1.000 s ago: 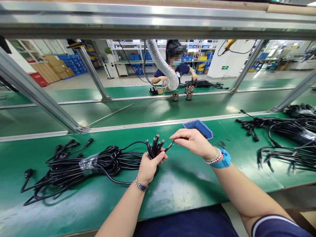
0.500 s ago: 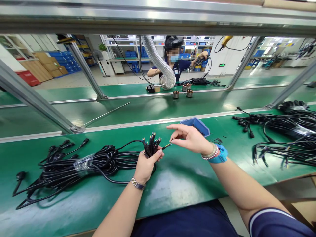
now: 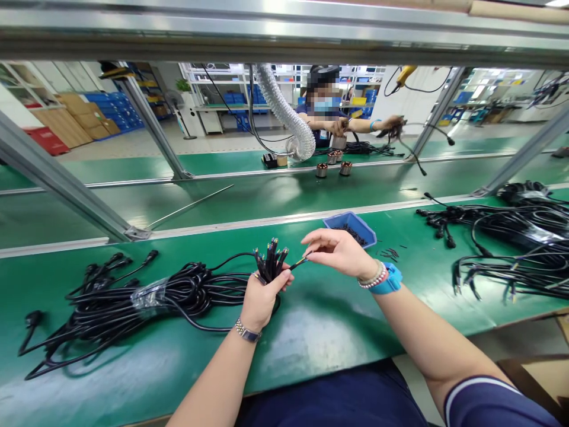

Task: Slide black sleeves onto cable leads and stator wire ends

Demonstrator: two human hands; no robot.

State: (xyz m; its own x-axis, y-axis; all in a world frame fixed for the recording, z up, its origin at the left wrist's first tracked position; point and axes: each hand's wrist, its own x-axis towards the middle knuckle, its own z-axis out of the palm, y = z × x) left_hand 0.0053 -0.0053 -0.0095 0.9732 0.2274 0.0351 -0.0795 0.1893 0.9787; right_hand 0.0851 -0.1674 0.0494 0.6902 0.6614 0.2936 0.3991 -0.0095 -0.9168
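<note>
1. While the person sits at the green workbench, the work lies at its centre, between two masses of black cable.
2. The right cable pile rests well apart from both hands, plugs and bare wire tips exposed.
3. The left cable bundle, banded with clear wrap, extends toward the left hand.
4. The blue bin, holding small dark pieces, sits just beyond the right hand.
5. Left hand: closed around a fan of cable ends, thumb pressed across them.
6. Right hand: thumb and fingers drawn in at the tip of one wire end, which points away from the fan. Whether they pinch it or merely touch it cannot be told from here.
7. Loose dark pieces lie on the bench beside the bin.
8. Caution: a slack left grip could let the fanned ends slip and mix. Excess finger force could bend the thin wires. A sleeve brushing the loose pieces could scatter them.
9. Markings: no brand, label or lettering is legible on cables, bin or bench.
</note>
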